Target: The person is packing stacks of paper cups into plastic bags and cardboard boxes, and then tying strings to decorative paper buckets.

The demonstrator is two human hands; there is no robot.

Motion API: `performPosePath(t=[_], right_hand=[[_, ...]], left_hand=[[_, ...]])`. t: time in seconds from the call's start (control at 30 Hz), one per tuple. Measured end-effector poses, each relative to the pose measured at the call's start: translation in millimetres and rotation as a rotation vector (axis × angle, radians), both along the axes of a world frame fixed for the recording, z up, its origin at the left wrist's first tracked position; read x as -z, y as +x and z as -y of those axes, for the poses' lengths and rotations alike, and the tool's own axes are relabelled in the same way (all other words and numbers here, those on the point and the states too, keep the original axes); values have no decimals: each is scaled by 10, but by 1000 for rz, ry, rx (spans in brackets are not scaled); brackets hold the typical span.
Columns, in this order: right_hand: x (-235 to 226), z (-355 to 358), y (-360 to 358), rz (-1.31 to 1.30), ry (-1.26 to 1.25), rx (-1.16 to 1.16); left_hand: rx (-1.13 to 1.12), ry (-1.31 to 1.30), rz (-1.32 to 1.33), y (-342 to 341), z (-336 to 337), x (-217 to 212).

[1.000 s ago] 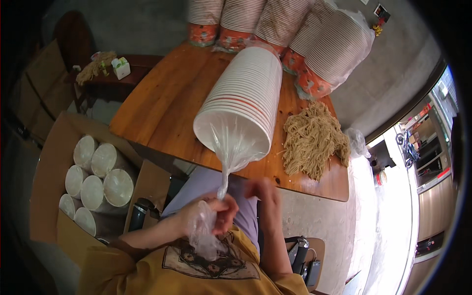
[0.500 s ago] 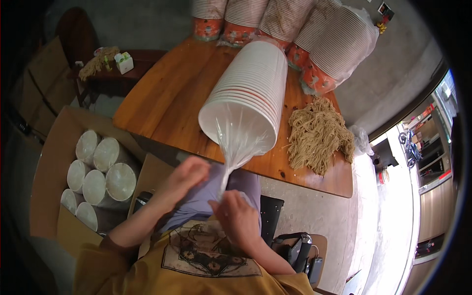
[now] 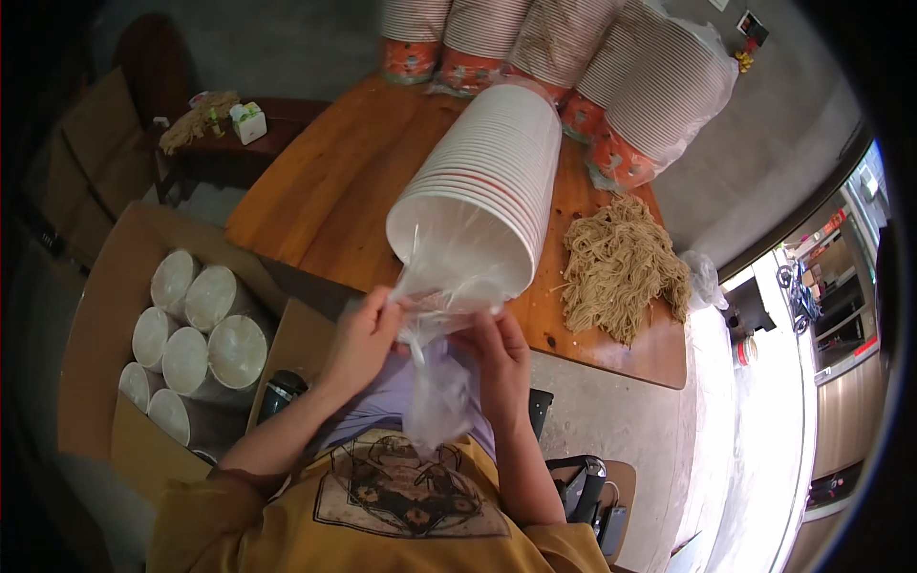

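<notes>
Both hands have closed in again on the plastic since half a second ago, when the left hand was lifted open beside it and only the right hand sat low near the lap.

Head view: the left hand (image 3: 361, 336) and right hand (image 3: 501, 351) now pinch the loose mouth of the clear, crinkled plastic sleeve (image 3: 441, 382), fingers curled shut on the film either side of it. That sleeve wraps a tall stack of white disposable paper bowls with red rim stripes (image 3: 487, 201), lying on its side on the brown wooden desk (image 3: 330, 191). The stack's long axis runs straight away from the person, its open end facing the hands and overhanging the near desk edge just above them. Neither hand is clearly nearer; they flank the opening evenly. A heap of pale dry noodles (image 3: 619, 267) lies on the desk to the right, and a cardboard box of more white bowl stacks (image 3: 196, 329) stands on the floor to the left.
</notes>
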State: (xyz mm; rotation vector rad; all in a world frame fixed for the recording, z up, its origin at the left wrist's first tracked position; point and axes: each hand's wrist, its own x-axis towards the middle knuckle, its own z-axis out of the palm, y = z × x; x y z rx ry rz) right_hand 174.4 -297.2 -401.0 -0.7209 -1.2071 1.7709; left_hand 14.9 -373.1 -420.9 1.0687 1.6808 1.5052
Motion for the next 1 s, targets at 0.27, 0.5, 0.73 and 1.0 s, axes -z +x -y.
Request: performPosePath(t=[0.27,0.5,0.73,1.0], right_hand=[[-68,12,86,-167,-81,-10],[72,191,87,-30,62,8],[92,306,237,500,362,-201],[-24,-172,722,542,333,47]], left_hand=[[231,-26,901,-476,89,-178],[370,-150,609,-154,257,-269],[356,-305,303,-137,726,45],[-133,-92,96,-1222,1053,-169]])
